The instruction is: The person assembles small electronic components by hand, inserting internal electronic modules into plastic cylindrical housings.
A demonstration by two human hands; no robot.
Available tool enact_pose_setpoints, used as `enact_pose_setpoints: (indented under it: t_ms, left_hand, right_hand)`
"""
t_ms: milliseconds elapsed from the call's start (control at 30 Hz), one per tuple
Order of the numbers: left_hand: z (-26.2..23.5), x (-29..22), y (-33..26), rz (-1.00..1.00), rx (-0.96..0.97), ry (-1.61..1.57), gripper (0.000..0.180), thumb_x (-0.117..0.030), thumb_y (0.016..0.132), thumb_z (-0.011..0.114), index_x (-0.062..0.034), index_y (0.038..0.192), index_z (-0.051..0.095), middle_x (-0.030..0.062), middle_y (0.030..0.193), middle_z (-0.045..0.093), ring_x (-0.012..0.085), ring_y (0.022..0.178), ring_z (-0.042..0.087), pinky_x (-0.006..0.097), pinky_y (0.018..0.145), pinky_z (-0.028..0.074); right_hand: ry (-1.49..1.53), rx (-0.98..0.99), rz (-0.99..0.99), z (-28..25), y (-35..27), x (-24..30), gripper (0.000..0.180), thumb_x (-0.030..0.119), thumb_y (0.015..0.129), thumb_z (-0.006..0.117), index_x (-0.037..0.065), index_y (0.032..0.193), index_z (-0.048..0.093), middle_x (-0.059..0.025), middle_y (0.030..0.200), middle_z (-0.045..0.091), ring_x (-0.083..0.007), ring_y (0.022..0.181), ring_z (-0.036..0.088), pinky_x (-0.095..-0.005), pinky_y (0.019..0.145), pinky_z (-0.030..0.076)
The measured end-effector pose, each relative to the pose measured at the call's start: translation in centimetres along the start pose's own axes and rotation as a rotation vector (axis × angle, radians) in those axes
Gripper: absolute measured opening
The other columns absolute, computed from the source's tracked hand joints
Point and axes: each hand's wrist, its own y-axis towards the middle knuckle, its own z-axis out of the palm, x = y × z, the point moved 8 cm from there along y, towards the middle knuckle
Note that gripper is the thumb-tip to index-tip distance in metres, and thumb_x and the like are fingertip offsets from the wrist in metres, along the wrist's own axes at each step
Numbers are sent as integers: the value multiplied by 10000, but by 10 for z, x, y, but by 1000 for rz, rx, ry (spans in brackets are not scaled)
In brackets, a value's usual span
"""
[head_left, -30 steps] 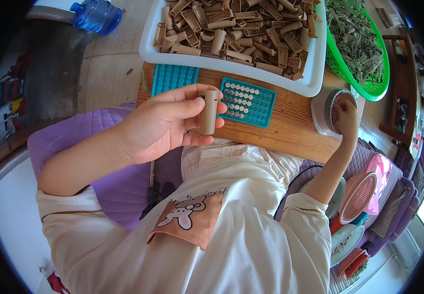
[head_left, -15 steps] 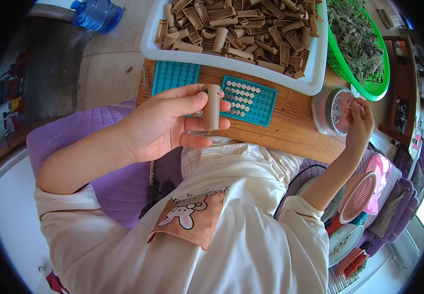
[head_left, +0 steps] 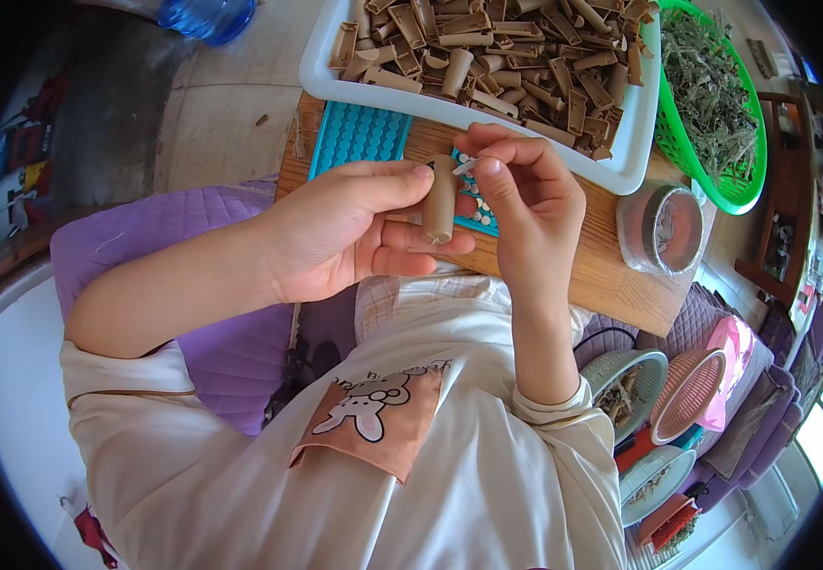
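My left hand (head_left: pixel 354 228) holds a short tan paper tube (head_left: pixel 440 199) upright between thumb and fingers, over the wooden board (head_left: pixel 611 275). My right hand (head_left: pixel 526 204) is right beside the tube's top, pinching a small white round piece (head_left: pixel 466 167) between thumb and forefinger. Behind the hands lies a teal perforated tray (head_left: pixel 359 138), partly hidden, with small white pieces in its right section (head_left: pixel 481 211).
A white bin (head_left: pixel 488 57) full of tan tubes stands at the back. A green basket (head_left: pixel 716 104) of dried herbs is at the far right. A clear lidded jar (head_left: pixel 663 228) sits on the board's right. Small baskets (head_left: pixel 678 408) lie lower right, a blue bottle (head_left: pixel 207 14) upper left.
My right hand came from the jar at the right over to the tube's top, carrying a small white piece. My left hand kept the tube upright.
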Motion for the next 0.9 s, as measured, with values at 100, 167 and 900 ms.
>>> enact_pose_setpoints:
  t_ms: [100, 167, 900]
  left_hand:
    - [-2, 3, -1, -22, -18, -29, 334, -254, 883, 368, -44, 1141, 396, 91, 1070, 512, 208, 878, 578, 223, 554, 528]
    - [0, 4, 0, -28, 38, -23, 337, -246, 884, 363, -43, 1152, 380, 93, 1080, 507, 211, 881, 576, 226, 556, 528]
    - [-6, 6, -1, -64, -101, -22, 228, -214, 889, 369, -32, 974, 478, 58, 863, 556, 145, 789, 588, 144, 448, 425]
  right_hand:
    - [57, -8, 51, 2, -3, -5, 74, 23, 797, 523, -42, 829, 508, -106, 965, 551, -104, 758, 555, -213, 640, 477]
    - [79, -14, 21, 0, -6, -3, 68, 17, 801, 515, -45, 825, 505, -107, 948, 556, -113, 743, 563, -215, 640, 481]
    - [28, 196, 195, 12, 0, -20, 40, 0, 802, 498, -28, 827, 485, -97, 928, 538, -110, 797, 547, -244, 705, 494]
